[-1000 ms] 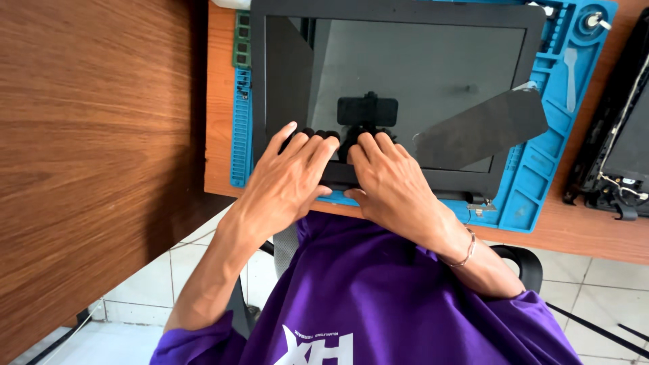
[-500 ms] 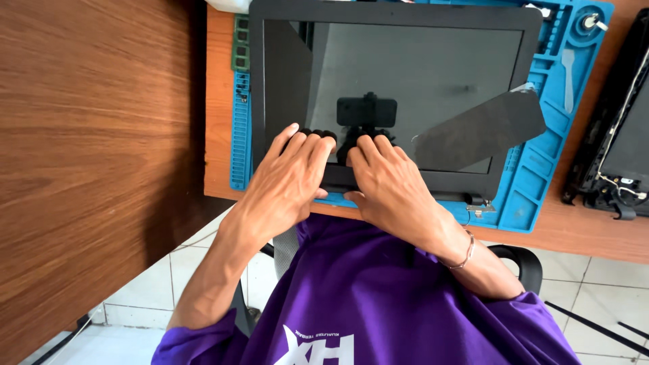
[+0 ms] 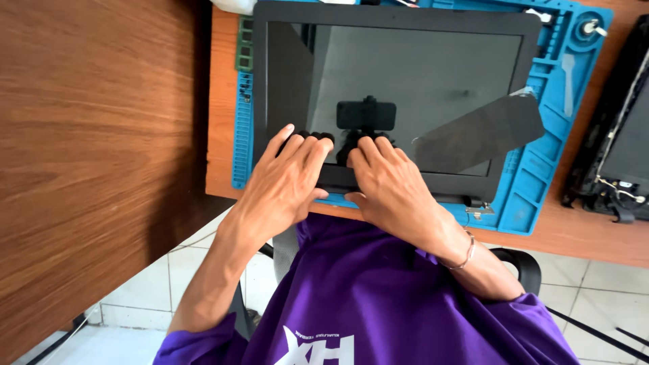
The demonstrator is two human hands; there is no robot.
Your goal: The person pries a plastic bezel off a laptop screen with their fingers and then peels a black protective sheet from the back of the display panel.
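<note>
A black laptop screen panel lies flat on a blue work mat on a wooden desk. My left hand rests palm down on the panel's near edge, fingers spread over the glass. Beside it my right hand also lies flat on the near bezel, fingertips on the screen. Both hands press on the panel and hold nothing else. A dark grey sheet lies on the screen's right part. The glass reflects a small dark device.
A green memory module sits at the mat's left edge. Another opened black laptop part lies at the right of the desk. A small metal hinge piece lies near the mat's front. A wooden wall stands on the left; tiled floor below.
Both hands have stayed on the panel's near edge; the fingers shifted only slightly.
</note>
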